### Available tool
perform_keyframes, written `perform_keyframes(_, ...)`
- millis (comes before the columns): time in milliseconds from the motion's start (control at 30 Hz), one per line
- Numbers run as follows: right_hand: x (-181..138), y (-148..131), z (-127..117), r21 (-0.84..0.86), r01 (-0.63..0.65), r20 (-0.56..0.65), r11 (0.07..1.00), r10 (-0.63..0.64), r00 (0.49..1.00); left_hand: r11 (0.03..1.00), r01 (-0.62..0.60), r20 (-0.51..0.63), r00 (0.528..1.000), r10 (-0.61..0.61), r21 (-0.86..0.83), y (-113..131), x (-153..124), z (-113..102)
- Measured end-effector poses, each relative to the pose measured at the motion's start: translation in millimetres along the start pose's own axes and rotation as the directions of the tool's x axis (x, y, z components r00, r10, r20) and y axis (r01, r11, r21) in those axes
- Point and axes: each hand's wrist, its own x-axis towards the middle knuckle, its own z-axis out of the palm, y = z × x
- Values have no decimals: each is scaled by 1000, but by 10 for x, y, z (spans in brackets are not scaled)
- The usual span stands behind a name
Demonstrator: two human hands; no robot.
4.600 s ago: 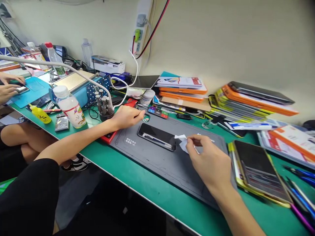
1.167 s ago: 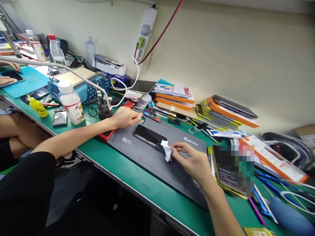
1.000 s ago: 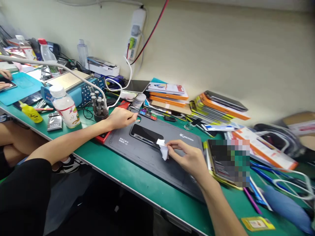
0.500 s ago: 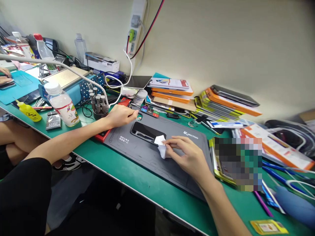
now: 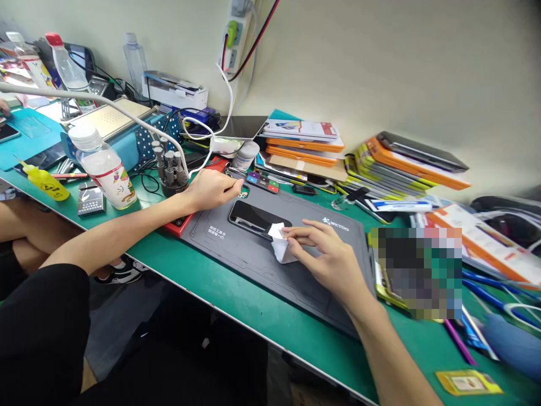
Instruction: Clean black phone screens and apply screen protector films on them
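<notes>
A black phone (image 5: 257,219) lies screen up on a dark grey work mat (image 5: 253,265). My right hand (image 5: 327,256) pinches a small white wipe (image 5: 279,248) and presses it on the phone's near right end. My left hand (image 5: 213,189) rests at the mat's far left corner, fingers curled together by the phone's far end; I cannot make out anything in them.
A plastic bottle (image 5: 103,168), a yellow dropper bottle (image 5: 44,181) and a holder of tool bits (image 5: 169,169) stand at left. Stacks of orange and yellow packages (image 5: 406,169) line the wall. Pens (image 5: 486,282) lie at right. Another person's knee (image 5: 17,217) shows at far left.
My right hand has slid the white wipe from beyond the phone's right end onto that end. The left hand stays put. The camera view has shifted a little.
</notes>
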Motion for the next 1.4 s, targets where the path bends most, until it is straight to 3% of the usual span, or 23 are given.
perform_keyframes(300, 43, -77, 79, 74, 68, -1, 995, -68, 998, 1000, -2, -5, 1000, 2, -1, 19, 9, -14)
perform_keyframes(567, 1, -56, -33, 46, -33, -84, 998, 37, 996, 1000, -2, 10, 1000, 2, 15, 14, 7, -26)
perform_keyframes(700, 10, -52, -4, 35, 11, -29, 999, -10, 1000, 1000, 3, 21, 1000, -3, 25, 6, 13, -11)
perform_keyframes(1033, 60, -123, 149, 12, 112, -29, 994, -112, 993, 999, -24, 15, 1000, 24, 33, 14, 15, 8)
perform_keyframes(1400, 196, -200, 327, -104, 330, -3, 938, -332, 943, 999, 38, 91, 995, -41, 30, 17, 18, -31)
